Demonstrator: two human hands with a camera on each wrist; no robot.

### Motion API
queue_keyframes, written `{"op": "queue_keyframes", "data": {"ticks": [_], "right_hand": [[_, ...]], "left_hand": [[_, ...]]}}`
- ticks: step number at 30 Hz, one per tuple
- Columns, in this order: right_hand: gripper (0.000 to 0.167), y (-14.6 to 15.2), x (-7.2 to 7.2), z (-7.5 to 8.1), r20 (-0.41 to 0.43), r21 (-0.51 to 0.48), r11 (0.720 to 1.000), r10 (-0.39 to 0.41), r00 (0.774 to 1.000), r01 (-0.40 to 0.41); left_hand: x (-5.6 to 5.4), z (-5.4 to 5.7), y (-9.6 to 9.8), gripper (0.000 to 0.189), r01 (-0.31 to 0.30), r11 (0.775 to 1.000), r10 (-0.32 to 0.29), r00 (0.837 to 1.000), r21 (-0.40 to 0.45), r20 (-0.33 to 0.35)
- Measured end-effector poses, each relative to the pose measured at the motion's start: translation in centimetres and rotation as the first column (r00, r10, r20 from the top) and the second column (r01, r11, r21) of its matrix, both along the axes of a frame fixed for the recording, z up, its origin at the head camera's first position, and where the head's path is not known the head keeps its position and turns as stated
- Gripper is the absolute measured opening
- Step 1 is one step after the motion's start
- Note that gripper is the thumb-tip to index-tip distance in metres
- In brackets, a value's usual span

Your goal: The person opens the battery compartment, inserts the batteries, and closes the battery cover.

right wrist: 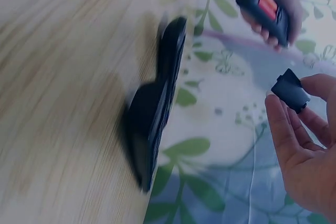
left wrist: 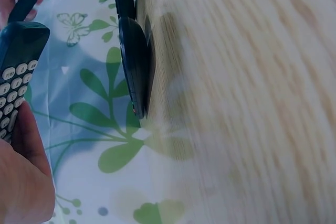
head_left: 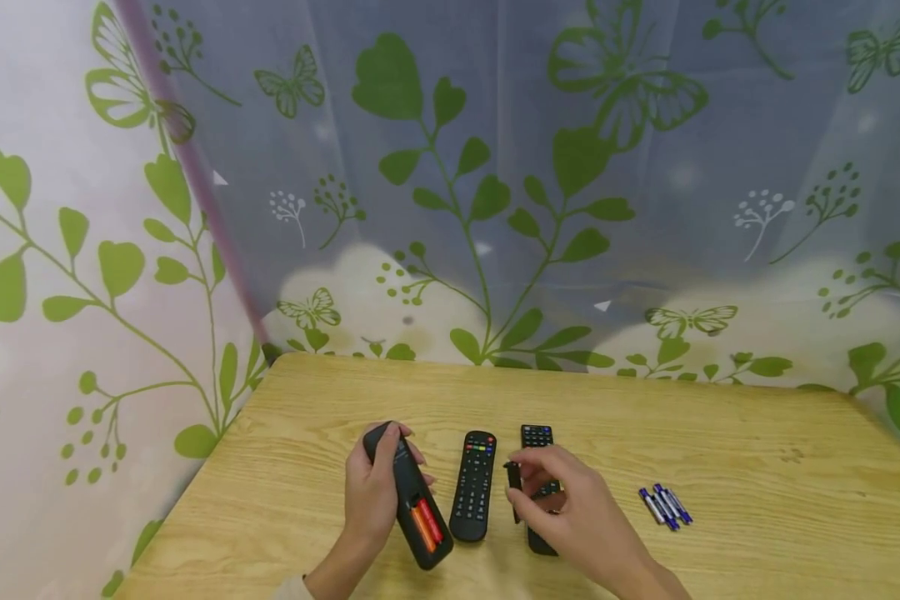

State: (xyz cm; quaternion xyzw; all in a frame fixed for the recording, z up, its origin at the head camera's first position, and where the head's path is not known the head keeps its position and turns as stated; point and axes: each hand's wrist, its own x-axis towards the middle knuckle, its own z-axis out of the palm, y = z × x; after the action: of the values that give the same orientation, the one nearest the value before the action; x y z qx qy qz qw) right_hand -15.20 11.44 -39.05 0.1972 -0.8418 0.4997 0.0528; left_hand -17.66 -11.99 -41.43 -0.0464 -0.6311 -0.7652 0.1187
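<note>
A black remote control (head_left: 412, 492) is held in my left hand (head_left: 372, 487), its back facing up in the head view. Its battery bay lies uncovered, with red-orange batteries (head_left: 426, 522) inside. In the left wrist view the button side of that remote (left wrist: 16, 85) shows pale keys. My right hand (head_left: 581, 508) pinches a small black battery cover (right wrist: 291, 91) between thumb and fingers, apart from the remote. Beneath the right hand lies another black remote (head_left: 537, 437), partly hidden by it. A third remote (head_left: 474, 487) lies buttons up between the two hands.
Several blue and silver batteries (head_left: 665, 506) lie side by side on the wooden table (head_left: 757, 467), right of the right hand. A patterned cloth (head_left: 450, 250) with green leaves and butterflies hangs behind the table and along its left side.
</note>
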Motion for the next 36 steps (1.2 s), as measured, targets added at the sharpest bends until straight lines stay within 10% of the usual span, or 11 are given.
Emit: {"op": "queue_keyframes", "data": {"ticks": [15, 36], "right_hand": [[0.028, -5.4, 1.1, -0.1, -0.006, -0.052, 0.984, 0.172, 0.985, -0.172], [0.024, -6.8, 1.8, -1.6, -0.204, 0.078, 0.990, 0.129, 0.970, -0.115]], "left_hand": [[0.1, -0.1, 0.4, 0.032, -0.018, 0.999, 0.017, 1.000, -0.033, -0.023], [0.2, -0.1, 0.8, 0.030, -0.073, 0.995, 0.073, 0.997, -0.066, 0.003]]}}
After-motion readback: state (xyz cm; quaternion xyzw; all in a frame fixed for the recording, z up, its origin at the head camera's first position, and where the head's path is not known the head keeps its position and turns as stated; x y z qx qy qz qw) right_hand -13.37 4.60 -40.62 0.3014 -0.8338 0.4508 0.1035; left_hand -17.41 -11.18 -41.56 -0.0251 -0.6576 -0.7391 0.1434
